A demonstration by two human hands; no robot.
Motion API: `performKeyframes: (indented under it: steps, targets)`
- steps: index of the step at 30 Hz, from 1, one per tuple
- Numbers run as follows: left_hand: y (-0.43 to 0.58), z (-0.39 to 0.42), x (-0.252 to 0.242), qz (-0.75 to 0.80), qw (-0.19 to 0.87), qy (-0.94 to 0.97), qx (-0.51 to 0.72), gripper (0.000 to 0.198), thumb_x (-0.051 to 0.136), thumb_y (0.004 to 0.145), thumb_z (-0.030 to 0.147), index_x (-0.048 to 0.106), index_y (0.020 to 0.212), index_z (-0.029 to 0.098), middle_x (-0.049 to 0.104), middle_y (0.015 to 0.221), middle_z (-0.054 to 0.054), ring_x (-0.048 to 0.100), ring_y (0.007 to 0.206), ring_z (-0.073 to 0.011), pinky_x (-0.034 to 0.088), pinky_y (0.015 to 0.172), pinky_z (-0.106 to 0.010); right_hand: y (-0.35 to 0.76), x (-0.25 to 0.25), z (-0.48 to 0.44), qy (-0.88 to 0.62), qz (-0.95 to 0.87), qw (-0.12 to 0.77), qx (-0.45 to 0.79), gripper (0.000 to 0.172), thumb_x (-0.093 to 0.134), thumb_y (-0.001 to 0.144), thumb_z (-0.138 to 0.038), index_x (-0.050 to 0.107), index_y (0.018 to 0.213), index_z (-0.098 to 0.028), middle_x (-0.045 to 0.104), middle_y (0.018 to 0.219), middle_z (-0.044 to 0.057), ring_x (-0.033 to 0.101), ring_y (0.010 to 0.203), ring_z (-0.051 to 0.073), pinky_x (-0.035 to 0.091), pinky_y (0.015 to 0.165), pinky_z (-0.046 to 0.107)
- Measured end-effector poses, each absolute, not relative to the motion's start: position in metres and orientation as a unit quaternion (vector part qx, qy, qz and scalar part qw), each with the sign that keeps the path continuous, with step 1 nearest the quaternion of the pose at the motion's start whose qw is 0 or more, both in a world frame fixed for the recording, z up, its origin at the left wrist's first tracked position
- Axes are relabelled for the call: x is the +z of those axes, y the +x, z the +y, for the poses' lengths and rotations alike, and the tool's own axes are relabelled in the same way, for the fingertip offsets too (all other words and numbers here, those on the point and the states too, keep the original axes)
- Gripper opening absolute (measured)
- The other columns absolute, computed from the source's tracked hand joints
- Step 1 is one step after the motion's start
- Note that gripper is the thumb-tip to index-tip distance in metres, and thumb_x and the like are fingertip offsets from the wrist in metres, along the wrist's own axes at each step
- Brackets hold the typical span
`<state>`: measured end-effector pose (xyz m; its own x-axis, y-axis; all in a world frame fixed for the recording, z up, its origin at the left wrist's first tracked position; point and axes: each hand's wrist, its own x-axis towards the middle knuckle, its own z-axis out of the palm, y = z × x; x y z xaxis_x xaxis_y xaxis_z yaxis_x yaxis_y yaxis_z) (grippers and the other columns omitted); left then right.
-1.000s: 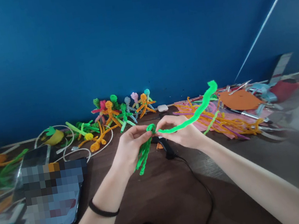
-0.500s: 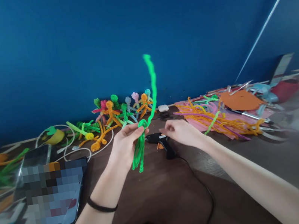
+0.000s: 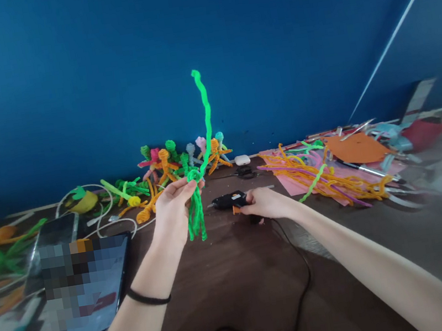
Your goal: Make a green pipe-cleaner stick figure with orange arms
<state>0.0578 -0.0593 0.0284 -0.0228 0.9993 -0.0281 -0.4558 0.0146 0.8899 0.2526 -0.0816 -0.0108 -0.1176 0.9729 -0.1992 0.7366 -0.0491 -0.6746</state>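
Note:
Between thumb and fingers, my left hand (image 3: 173,206) pinches a bundle of green pipe cleaners (image 3: 196,214) by its knotted top. Several strands hang down from the knot, and one long bright green strand stands up against the blue wall. My right hand (image 3: 266,202) is wrapped round the handle of a black glue gun (image 3: 229,201), whose nozzle points left toward the green bundle. An orange trigger shows at the fingers, and a clear stick juts from the gun's rear. The palm hides most of the handle.
Several pipe-cleaner figures (image 3: 165,166) stand along the wall. A tablet (image 3: 111,295) and a phone (image 3: 55,242) lie at left beside a white cable (image 3: 129,222). Loose orange pipe cleaners (image 3: 310,173) and orange paper (image 3: 356,148) pile up at right. The gun's black cord (image 3: 306,280) loops across the table.
My right hand has closed round the glue gun's handle, and the gun has tilted and shifted slightly. My left hand has moved a little left and up with the green bundle.

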Motion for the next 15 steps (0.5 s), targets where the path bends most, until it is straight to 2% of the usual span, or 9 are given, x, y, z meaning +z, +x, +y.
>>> performKeyframes:
  steps: [2,5,8,12,15]
  targets:
    - [0.056,-0.058,0.029,0.370,0.585,0.368,0.621,0.030,0.077,0.049,0.014,0.058,0.072,0.011,0.068,0.063,-0.004,0.066,0.069,-0.0171,0.048,0.064,-0.024,0.255,-0.013,-0.077,-0.608,-0.625,0.242,0.427,0.020,0.056,0.072,-0.035,0.061,0.074,-0.016,0.059,0.050,0.001,0.057,0.044,0.014,0.035,0.037,0.021]
    - [0.054,-0.057,0.031,0.364,0.552,0.376,0.649,0.031,0.078,0.048,0.017,0.058,0.071,0.012,0.067,0.063,-0.002,0.066,0.069,-0.0168,0.048,0.069,-0.026,0.259,-0.012,-0.073,-0.539,-0.548,0.366,0.524,0.024,0.059,0.070,-0.029,0.060,0.089,-0.016,0.059,0.054,-0.001,0.057,0.047,0.012,0.035,0.037,0.019]
    - [0.054,-0.056,0.033,0.370,0.527,0.377,0.666,0.030,0.078,0.048,0.017,0.057,0.070,0.013,0.066,0.061,0.000,0.066,0.067,-0.0157,0.048,0.069,-0.025,0.262,-0.009,-0.074,-0.424,-0.472,0.452,0.626,0.022,0.062,0.064,-0.021,0.058,0.085,-0.016,0.057,0.063,-0.003,0.056,0.054,0.009,0.044,0.049,0.020]
    - [0.054,-0.055,0.032,0.382,0.506,0.381,0.673,0.028,0.077,0.050,0.018,0.059,0.071,0.014,0.066,0.063,0.000,0.066,0.070,-0.0156,0.048,0.070,-0.025,0.260,-0.004,-0.080,-0.297,-0.446,0.474,0.699,0.012,0.058,0.060,-0.015,0.052,0.071,-0.017,0.052,0.060,-0.004,0.053,0.054,0.009,0.045,0.054,0.023]
    - [0.056,-0.057,0.032,0.382,0.506,0.386,0.671,0.029,0.077,0.050,0.018,0.059,0.072,0.014,0.067,0.064,-0.001,0.066,0.071,-0.0165,0.048,0.070,-0.025,0.256,-0.001,-0.085,-0.271,-0.457,0.474,0.702,0.019,0.059,0.060,-0.012,0.054,0.078,-0.017,0.058,0.072,-0.001,0.059,0.063,0.013,0.048,0.057,0.026]
